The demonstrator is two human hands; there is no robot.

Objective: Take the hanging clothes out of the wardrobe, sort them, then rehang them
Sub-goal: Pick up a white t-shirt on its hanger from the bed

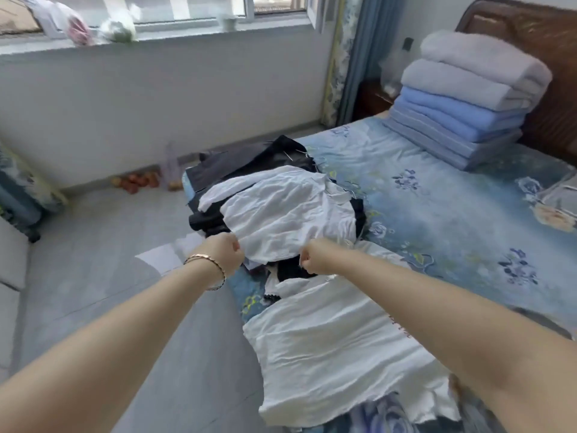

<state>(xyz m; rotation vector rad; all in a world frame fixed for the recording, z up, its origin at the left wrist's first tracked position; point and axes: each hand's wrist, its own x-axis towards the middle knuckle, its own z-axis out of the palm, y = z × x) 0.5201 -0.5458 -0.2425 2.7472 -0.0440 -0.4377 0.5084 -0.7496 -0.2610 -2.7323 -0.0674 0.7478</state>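
We see both arms reaching out over the bed edge. Left hand (226,256) is curled into a fist, clamped on the near hem of a white shirt (281,214). Right hand (313,257) is also fisted, gripping the same hem further along. The hands are apart, with a stretch of hem between them. A thin bracelet (209,267) sits on the left wrist.

The white shirt lies crumpled on top of a pile of dark clothes (237,164) at the corner of the bed (437,214); the dark pieces stick out behind and to the left of it. A thin metal wire (293,154) pokes out at the back of the pile; we cannot tell what it belongs to. Just below the hands we note a black garment (290,270), partly hidden. Closer to the camera a second white garment (337,354) is spread flat on the blue floral sheet, under the right forearm.

Elsewhere we see a stack of folded blankets (468,98), grey over blue, against the brown headboard (530,42). A blue curtain (349,57) hangs beside the window. Plastic bags (81,26) rest on the sill. Some red fruit (134,182) lies on the floor by the wall.
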